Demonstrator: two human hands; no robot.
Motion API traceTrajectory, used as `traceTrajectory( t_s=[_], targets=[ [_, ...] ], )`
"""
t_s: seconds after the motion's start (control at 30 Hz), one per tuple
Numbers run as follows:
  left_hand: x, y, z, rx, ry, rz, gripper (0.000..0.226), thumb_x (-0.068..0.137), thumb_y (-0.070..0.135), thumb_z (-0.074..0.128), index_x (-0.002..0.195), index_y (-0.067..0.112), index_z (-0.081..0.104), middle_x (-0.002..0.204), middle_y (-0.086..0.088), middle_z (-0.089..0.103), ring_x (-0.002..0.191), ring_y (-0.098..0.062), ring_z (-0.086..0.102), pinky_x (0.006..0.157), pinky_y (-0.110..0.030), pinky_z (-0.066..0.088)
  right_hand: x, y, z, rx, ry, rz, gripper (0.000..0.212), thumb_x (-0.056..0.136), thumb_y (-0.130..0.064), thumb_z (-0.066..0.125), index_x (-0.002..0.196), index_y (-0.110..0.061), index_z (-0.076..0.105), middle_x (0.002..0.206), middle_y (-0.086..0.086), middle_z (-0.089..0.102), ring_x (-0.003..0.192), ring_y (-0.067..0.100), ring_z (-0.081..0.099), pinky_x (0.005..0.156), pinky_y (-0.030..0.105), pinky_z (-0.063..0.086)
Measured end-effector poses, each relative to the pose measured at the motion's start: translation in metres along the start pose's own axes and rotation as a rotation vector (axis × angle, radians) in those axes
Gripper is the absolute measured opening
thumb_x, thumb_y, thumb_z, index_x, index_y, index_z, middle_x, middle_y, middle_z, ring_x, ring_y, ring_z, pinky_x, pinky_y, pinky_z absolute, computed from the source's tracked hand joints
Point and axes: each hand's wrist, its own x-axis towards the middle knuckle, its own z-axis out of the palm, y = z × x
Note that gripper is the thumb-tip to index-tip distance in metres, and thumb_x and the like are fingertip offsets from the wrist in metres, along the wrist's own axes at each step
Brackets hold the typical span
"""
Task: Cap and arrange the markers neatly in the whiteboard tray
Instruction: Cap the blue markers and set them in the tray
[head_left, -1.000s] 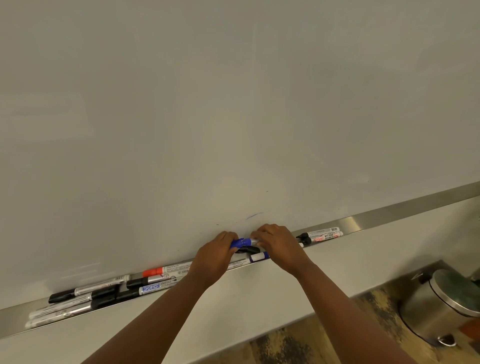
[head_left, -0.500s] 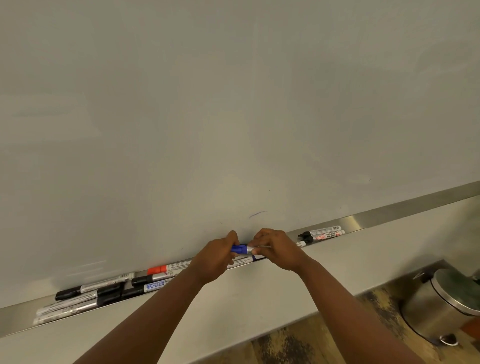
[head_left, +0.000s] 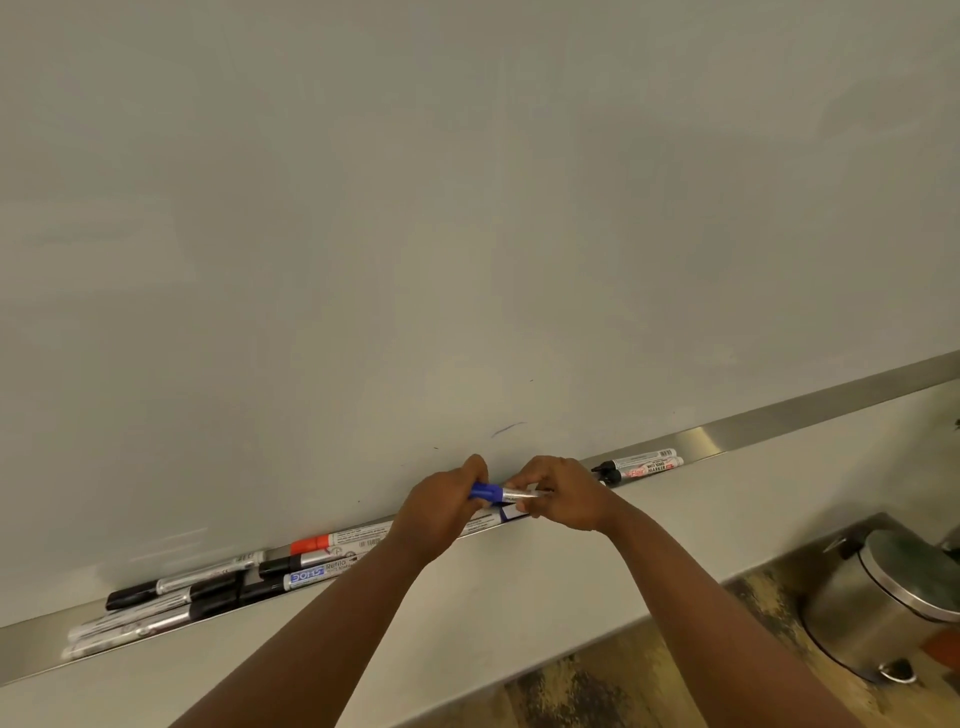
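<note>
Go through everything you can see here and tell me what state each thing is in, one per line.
blue marker: held above the tray, blue cap on its end
left hand: grips the cap end
right hand: grips the barrel
tray: holds markers lying flat
red marker: capped, in tray
two markers on right: side by side, black ends leftward
bin: lid shut

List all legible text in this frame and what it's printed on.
"MARKER": barrel of the front marker at the right of the tray; the red word before it is too blurred to read.
"Refillo": blue-label marker at left; its blue patch reads mirrored, unclear.
All other marker print: too small to read.
</note>
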Motion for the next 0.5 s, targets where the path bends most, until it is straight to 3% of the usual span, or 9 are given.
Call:
traceTrajectory(
  t_s=[0.1,0.2,0.3,0.4,0.5],
  targets=[
    [-0.001,-0.002,0.003,0.007,0.022,-0.034,0.035,0.087,0.025,0.055,0.120,0.018,0.044,0.107,-0.006,0.066,0.090,-0.025,0.062,0.075,-0.032,0.048,-0.003,0.004,-0.004,-0.093,0.038,-0.033,0.025,0.081,-0.007,0.064,0.104,-0.015,0.067,0.097,0.008,0.060,0.088,0.021,0.057,0.078,0.029,0.046],
    [-0.004,-0.007,0.002,-0.048,0.107,-0.099,0.046,0.088,0.027,0.056,0.130,0.022,0.040,0.126,0.001,0.059,0.105,-0.019,0.061,0.088,-0.035,0.050,-0.005,0.014,-0.011,-0.171,0.136,-0.024,0.024,0.081,-0.006,0.063,0.105,-0.011,0.066,0.101,0.014,0.064,0.090,0.025,0.058,0.077,0.031,0.047],
    [-0.006,-0.014,0.004,0.054,0.217,-0.090,0.033,0.089,0.026,0.054,0.121,0.022,0.053,0.119,-0.001,0.064,0.099,-0.022,0.064,0.082,-0.033,0.051,-0.008,0.029,-0.016,-0.275,0.281,0.010,0.023,0.080,-0.006,0.062,0.102,-0.013,0.067,0.097,0.012,0.068,0.089,0.028,0.060,0.081,0.042,0.048],
    [-0.007,-0.015,0.009,0.094,0.250,-0.036,0.020,0.085,0.023,0.055,0.096,0.017,0.069,0.100,-0.005,0.071,0.083,-0.028,0.068,0.068,-0.033,0.052,-0.008,0.036,-0.012,-0.394,0.388,0.022,0.014,0.081,-0.007,0.061,0.091,-0.014,0.068,0.088,0.009,0.071,0.084,0.029,0.060,0.081,0.041,0.040],
    [-0.006,-0.016,0.012,0.133,0.227,-0.049,0.021,0.076,0.023,0.052,0.079,0.016,0.072,0.082,-0.004,0.073,0.064,-0.026,0.068,0.054,-0.031,0.053,-0.005,0.041,-0.008,-0.467,0.440,0.025,0.010,0.080,-0.008,0.062,0.083,-0.016,0.068,0.079,0.008,0.072,0.078,0.028,0.060,0.076,0.039,0.037]
  ],
)
